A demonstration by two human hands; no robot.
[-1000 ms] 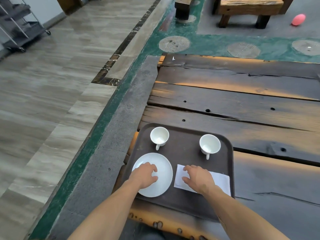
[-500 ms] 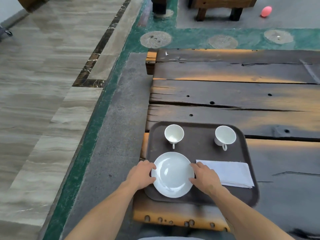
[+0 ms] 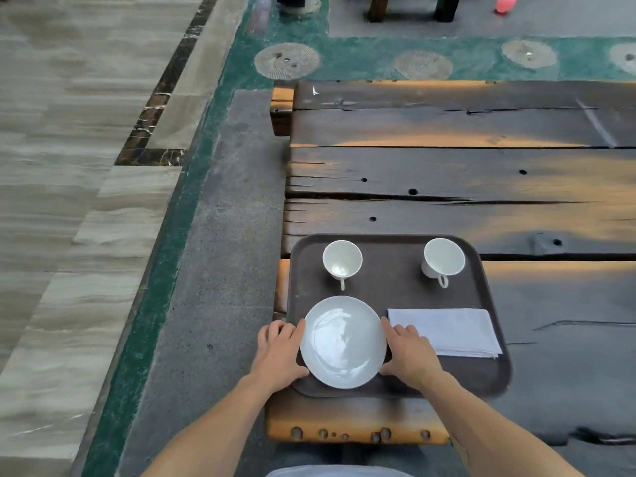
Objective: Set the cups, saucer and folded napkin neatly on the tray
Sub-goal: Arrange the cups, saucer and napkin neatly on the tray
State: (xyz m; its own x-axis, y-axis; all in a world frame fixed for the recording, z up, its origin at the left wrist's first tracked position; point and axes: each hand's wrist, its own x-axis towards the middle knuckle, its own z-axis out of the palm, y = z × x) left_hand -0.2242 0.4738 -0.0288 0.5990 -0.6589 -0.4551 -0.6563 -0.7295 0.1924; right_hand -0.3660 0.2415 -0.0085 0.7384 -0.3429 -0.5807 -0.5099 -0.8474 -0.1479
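A dark brown tray [image 3: 389, 290] lies at the near left corner of the wooden table. Two white cups stand at its back, the left cup [image 3: 342, 260] and the right cup [image 3: 443, 257], both with handles pointing towards me. At the tray's front left lies the white saucer [image 3: 343, 342]. The folded white napkin [image 3: 447, 330] lies flat to the right of it. My left hand [image 3: 280, 352] touches the saucer's left rim with fairly straight fingers. My right hand [image 3: 409, 354] touches its right rim the same way and covers the napkin's near left corner.
The table [image 3: 447, 173] is of dark rough planks with cracks and holes and stretches back and to the right. Its left edge drops to a grey stone strip and a tiled floor. A pink ball [image 3: 505, 3] and bench legs are far behind.
One second ago my left hand lay on the saucer and my right hand on the napkin. Both have moved to the saucer's sides and stay there. The view has shifted.
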